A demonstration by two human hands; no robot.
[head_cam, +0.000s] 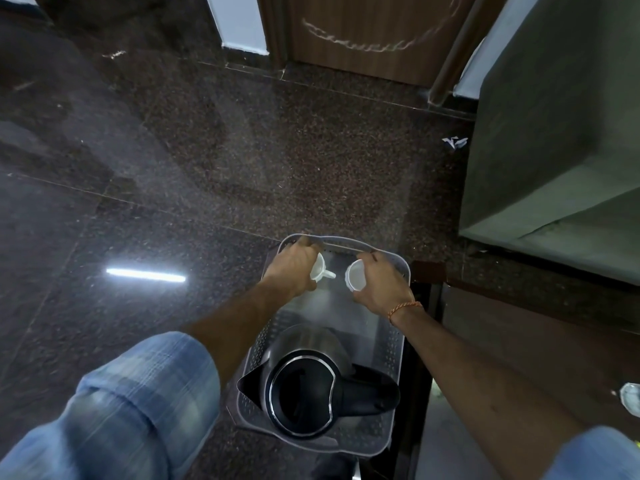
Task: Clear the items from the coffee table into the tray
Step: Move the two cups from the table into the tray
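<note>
1. Dark speckled floor (242,150) fills the head view; a grey tray (398,344) juts off the desk (519,341) edge, long axis running away from the person.
2. A kettle (311,386) sits in its near end.
3. At the far end, the left hand (294,268) is closed round a white cup (320,268), the right hand (381,285) round another cup (356,280), both tipped on their sides above the bare tray bottom directly beneath.
4. Both hands look equally near; setting down seems next.

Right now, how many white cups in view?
2. One white cup in the left hand, the other cup in the right hand, both over the tray's far end. None seen elsewhere.
</note>
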